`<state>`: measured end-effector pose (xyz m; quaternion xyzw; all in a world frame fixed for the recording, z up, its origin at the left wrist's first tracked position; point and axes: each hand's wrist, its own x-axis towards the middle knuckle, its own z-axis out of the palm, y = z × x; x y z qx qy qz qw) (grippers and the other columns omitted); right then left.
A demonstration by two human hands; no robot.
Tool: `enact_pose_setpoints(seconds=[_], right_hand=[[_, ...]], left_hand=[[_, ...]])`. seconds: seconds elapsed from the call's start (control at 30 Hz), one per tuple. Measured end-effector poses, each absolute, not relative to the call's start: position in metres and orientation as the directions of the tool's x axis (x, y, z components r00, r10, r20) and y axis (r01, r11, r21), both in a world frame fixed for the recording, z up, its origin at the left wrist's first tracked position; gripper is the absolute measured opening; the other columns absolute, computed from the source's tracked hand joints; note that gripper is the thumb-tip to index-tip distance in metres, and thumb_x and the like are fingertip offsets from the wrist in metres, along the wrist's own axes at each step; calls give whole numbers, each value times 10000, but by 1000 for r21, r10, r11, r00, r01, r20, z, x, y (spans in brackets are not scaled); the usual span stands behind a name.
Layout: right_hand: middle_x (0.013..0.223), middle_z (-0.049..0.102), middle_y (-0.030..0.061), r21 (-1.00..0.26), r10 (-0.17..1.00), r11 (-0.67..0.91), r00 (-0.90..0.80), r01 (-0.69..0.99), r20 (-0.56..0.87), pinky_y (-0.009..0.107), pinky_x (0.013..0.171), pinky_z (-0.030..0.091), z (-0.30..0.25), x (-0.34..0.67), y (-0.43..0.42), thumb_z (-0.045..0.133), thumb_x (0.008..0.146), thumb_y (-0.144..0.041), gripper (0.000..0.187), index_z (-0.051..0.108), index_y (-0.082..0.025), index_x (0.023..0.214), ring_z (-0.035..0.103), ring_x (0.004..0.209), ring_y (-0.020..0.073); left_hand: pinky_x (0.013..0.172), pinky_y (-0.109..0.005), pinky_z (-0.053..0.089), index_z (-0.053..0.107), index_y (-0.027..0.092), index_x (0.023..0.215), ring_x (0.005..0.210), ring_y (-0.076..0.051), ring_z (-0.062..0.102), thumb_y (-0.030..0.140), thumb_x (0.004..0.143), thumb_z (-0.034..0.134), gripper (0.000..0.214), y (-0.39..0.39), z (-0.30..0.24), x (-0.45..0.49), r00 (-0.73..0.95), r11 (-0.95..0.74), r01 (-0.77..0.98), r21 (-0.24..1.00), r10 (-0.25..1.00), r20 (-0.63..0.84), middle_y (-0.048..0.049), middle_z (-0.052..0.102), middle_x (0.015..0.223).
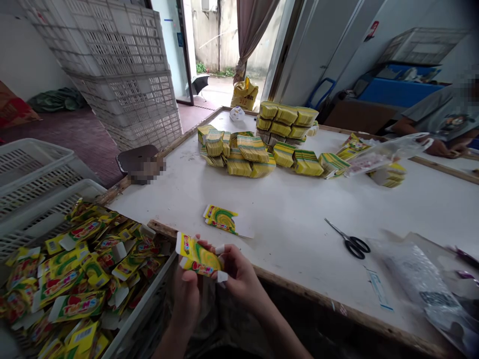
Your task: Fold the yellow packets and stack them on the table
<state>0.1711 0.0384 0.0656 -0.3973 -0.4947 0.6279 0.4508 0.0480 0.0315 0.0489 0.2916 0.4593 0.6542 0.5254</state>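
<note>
Daylight from the open doorway [213,95] pales the outside wall [207,42] and softly brightens the tabletop [288,209], while the room's sides look dim and the stacked crates [127,50] lean with wide-angle distortion

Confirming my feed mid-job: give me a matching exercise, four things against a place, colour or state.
1. Right hand
2. Scissors
3. Yellow bag
4. Loose cartons

A. Black-handled
B. Heaped in the crate
C. Holding a carton, thumb tipped in white
D. Beyond the far end of the table

Pairs: 1-C; 2-A; 3-D; 4-B
</note>
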Motion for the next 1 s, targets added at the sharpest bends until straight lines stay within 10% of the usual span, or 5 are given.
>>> enact_pose_setpoints(seconds=[0.27, 0.57, 0.77, 0.9, 1.0], right_hand=[[774, 543, -14, -991, 955, -85, -292, -100, -52, 224, 583, 396, 77, 187, 38, 675, 805, -335, 197, 569, -200, 902, 492, 653, 127], [827, 665, 42, -820, 912, 394, -286, 416, 293, 295, 694, 460, 93, 219, 44, 470, 853, -81, 251, 677, -224, 863, 589, 771, 190], [814, 699, -11, -518, 718, 691, -565, 505, 406, 462, 1095, 291, 106, 220, 33, 566, 928, -185, 203, 694, -338, 965, 606, 864, 194], [1266, 580, 69, -728, 854, 497, -117, 472, 507, 542, 1155, 199, 87, 211, 25, 620, 879, -248, 479, 482, -346, 1327, 454, 1271, 283], [1418, 457, 150, -956, 967, 235, 58, 177, 248, 508, 1068, 385, 68, 207, 26, 608, 878, -404, 616, 362, -246, 1420, 435, 1312, 323]], left_hand=[[743, -233, 540, 681, 222, 947, 769, -143, 675, 276, 726, 787, 251, 31, 43, 41, -333, 36, -459, 888, 919, -209, 26, 732, 864], [821, -422, 542, 636, 185, 1189, 970, -332, 668, 768, 512, 712, 897, 34, 73, -1, -86, 49, -420, 906, 992, -93, -145, 718, 1090], [997, -459, 441, 570, 243, 1279, 1163, -372, 564, 325, 391, 930, 962, 36, 99, 3, 273, 10, 221, 975, 959, -71, -125, 638, 1246], [831, -427, 522, 474, 210, 1309, 963, -325, 660, 321, 642, 789, 746, 30, 75, 26, 194, -44, 446, 894, 980, -49, -110, 696, 1066], [791, -401, 534, 403, 207, 1328, 953, -311, 665, 343, 695, 754, 737, 23, 62, 33, 185, -146, 500, 854, 981, 59, -125, 685, 1086]])
